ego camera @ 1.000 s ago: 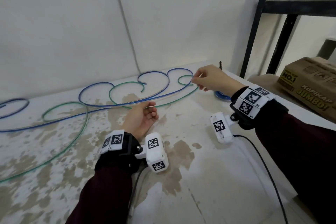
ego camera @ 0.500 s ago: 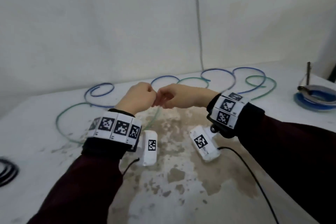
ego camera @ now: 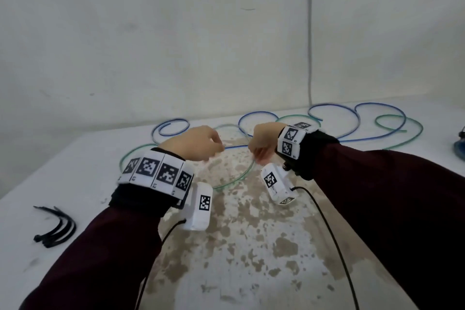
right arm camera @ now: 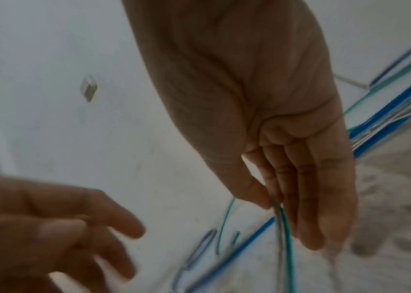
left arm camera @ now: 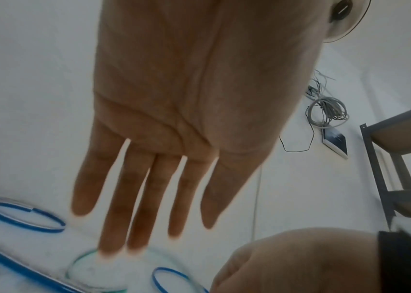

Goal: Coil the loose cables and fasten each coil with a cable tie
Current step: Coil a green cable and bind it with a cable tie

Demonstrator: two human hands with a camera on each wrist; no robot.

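Green cable (right arm camera: 286,234) in right grip (right arm camera: 269,138)

No legible text or labels

the table (ego camera: 251,272) is showing matt white paint worn into rough brownish patches; the blue cable (ego camera: 332,108) and green cable (ego camera: 234,178) are looking smooth, glossy plastic.

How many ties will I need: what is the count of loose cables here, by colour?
Blue cable: 1
Green cable: 1
Total: 2, as far as the overlapping loops can be traced.
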